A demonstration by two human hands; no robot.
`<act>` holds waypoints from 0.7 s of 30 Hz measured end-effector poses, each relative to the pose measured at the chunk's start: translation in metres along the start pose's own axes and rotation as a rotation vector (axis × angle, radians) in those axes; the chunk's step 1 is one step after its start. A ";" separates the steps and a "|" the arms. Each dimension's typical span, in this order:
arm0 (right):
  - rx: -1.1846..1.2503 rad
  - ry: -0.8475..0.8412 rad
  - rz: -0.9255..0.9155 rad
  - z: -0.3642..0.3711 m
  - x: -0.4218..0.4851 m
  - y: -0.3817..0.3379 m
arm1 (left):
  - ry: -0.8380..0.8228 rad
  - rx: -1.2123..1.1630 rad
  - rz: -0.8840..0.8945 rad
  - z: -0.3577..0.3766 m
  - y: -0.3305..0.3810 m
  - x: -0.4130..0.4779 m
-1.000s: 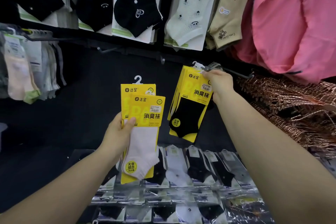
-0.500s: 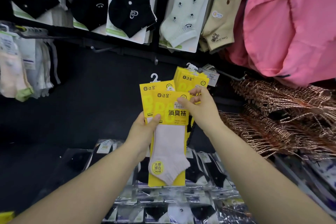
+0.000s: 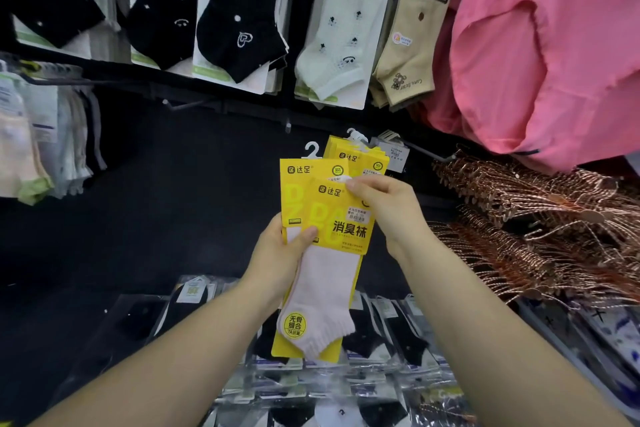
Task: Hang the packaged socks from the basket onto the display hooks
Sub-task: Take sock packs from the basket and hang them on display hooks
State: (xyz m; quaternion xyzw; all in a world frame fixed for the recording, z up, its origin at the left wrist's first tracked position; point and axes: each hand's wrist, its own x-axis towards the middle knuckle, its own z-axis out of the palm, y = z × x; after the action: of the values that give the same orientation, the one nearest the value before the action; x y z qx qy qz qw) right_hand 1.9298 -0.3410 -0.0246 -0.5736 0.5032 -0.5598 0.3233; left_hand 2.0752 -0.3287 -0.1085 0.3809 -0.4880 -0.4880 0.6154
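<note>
The front yellow sock pack (image 3: 329, 281), with a pale sock showing through it, sits just below and left of the loaded display hook (image 3: 426, 152), overlapping a second yellow pack (image 3: 294, 191) behind it. The left hand (image 3: 277, 263) grips both packs at mid-height, thumb across the front and fingers curled behind. The right hand (image 3: 391, 215) pinches the top edge of the front pack between thumb and fingertips, apparently to separate it from the other. Its own hanger tab is hidden under those fingers. The rear pack's white plastic hanger (image 3: 311, 149) stands free, near the hook but not on it.

Several matching hung yellow packs (image 3: 363, 158) are already on that hook, so part of the job looks done. At least these two packs are left to hang. The basket is out of view, so how many more wait cannot be told.

Well left of the loaded hook, a bare hook (image 3: 183, 105) juts from the dark panel. Right of it lie heaped copper hangers (image 3: 536, 218), above it a pink garment (image 3: 536, 45), and below it rows of clear-bagged socks (image 3: 363, 333).
</note>
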 end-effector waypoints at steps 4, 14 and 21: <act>0.186 0.055 0.087 -0.003 0.007 -0.001 | 0.011 0.012 -0.012 -0.002 0.000 0.003; 0.160 0.175 0.017 -0.003 0.059 -0.016 | 0.184 0.211 -0.027 -0.046 -0.008 0.008; 0.158 0.404 0.020 0.009 0.066 -0.007 | 0.184 0.261 -0.024 -0.056 -0.007 0.010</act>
State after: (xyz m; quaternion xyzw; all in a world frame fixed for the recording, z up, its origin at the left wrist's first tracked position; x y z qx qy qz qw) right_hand 1.9310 -0.4030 0.0012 -0.4174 0.5180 -0.6978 0.2655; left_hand 2.1283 -0.3405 -0.1260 0.5064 -0.4840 -0.3908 0.5971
